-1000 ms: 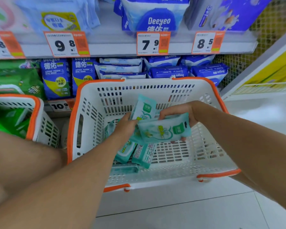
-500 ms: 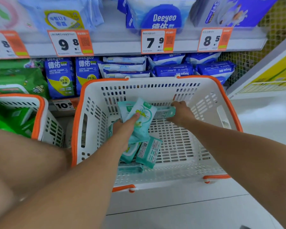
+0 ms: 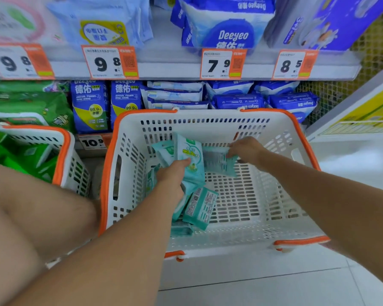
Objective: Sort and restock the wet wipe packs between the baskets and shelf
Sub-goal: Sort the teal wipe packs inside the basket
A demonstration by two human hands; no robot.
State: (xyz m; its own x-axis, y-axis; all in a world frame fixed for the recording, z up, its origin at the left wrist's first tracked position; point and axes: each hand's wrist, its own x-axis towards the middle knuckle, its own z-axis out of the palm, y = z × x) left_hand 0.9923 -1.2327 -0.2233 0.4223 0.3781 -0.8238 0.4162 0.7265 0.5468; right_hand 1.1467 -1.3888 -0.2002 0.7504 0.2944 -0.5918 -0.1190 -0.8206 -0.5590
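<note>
At the far left a second basket (image 3: 62, 155) with an orange rim holds green packs (image 3: 20, 155), and above it the shelf (image 3: 168, 67) carries price tags (image 3: 110, 62) and blue packs (image 3: 90, 106) below them. In the middle stands the main basket (image 3: 301, 138), white with an orange rim, on the floor in front of the shelf. The teal wet wipe packs are inside it, mostly on its left side. The left hand (image 3: 175, 175) grips a small bunch of packs (image 3: 189, 159), thumb on the front of the top one, the fingers curled around from behind. Below this hand more loose packs (image 3: 200, 208) lie on the basket floor, one leaning on the others. To the right, the right hand (image 3: 244, 150) pinches the edge of a single pack (image 3: 218, 161), which hangs just beside the bunch; I cannot tell if the two touch. I judge the packs to be light and soft, with a smooth film that can slip, so a stack may slide apart when held loosely. It seems better to hold them across the flat faces, near the middle, and to press the bunch together, not to take only a sealed edge.
</note>
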